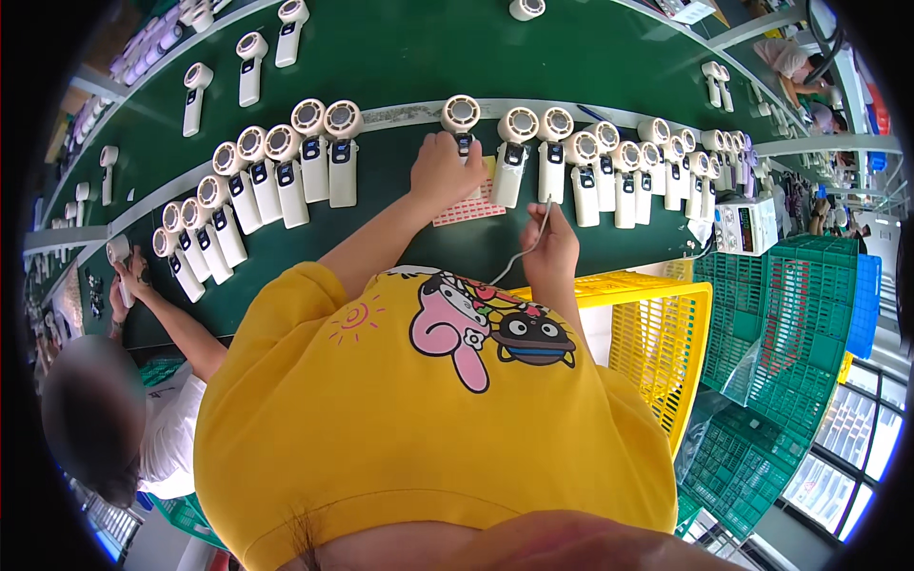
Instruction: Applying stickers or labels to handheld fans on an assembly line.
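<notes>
Handheld fan (461, 113) gripped in the left hand (446, 177); right hand (553, 249) pinches a white cable (516, 257).
Cable handling seems underway; connecting would call for aligning its tip.

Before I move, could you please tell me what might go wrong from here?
The cable in the right hand runs down close to the shirt, so it could snag there. The fans to the right of it sit close together, so a sideways bump might shift several. The left hand holds a white fan near the red-marked sheet, which it might brush aside.
</notes>
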The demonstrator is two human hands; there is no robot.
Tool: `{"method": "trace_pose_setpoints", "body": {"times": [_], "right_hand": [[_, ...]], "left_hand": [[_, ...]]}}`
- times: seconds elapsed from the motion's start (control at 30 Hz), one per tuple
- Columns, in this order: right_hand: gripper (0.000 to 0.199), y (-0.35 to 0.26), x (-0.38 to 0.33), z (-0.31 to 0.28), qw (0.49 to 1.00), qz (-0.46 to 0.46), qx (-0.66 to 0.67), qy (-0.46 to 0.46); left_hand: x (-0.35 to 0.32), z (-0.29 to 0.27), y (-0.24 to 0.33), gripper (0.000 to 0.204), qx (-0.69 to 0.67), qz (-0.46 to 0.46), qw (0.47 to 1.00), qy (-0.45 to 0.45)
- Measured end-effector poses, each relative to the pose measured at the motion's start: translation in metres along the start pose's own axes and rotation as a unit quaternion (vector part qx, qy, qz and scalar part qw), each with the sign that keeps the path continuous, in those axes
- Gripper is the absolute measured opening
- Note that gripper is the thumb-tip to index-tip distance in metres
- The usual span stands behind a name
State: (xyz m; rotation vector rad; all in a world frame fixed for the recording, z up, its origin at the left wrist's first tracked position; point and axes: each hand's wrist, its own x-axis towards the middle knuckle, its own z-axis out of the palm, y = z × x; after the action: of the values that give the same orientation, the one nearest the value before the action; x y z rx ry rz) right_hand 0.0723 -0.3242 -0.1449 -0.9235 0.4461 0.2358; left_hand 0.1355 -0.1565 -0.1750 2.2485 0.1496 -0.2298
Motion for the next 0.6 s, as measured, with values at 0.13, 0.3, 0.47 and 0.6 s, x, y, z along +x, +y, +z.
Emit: {"method": "trace_pose_setpoints", "body": {"times": [0.13, 0.3, 0.47, 0.6], "right_hand": [[0.022, -0.010, -0.020, 0.004, 0.997, 0.056, -0.043, 0.025], [0.022, -0.024, -0.028, 0.027, 0.984, 0.062, -0.164, 0.000], [0.036, -0.039, 0.005, 0.064, 0.975, -0.109, -0.114, -0.159], [0.039, -0.037, 0.004, 0.091, 0.929, -0.114, -0.182, -0.302]], "left_hand": [[0.023, 0.026, -0.019, 0.036, 0.024, -0.047, 0.991, 0.126], [-0.025, -0.024, -0.003, 0.038, -0.205, -0.047, 0.978, 0.010], [-0.108, -0.086, 0.039, 0.036, -0.144, 0.083, 0.985, -0.045], [-0.126, -0.111, 0.048, 0.035, -0.166, -0.022, 0.980, -0.108]]}}
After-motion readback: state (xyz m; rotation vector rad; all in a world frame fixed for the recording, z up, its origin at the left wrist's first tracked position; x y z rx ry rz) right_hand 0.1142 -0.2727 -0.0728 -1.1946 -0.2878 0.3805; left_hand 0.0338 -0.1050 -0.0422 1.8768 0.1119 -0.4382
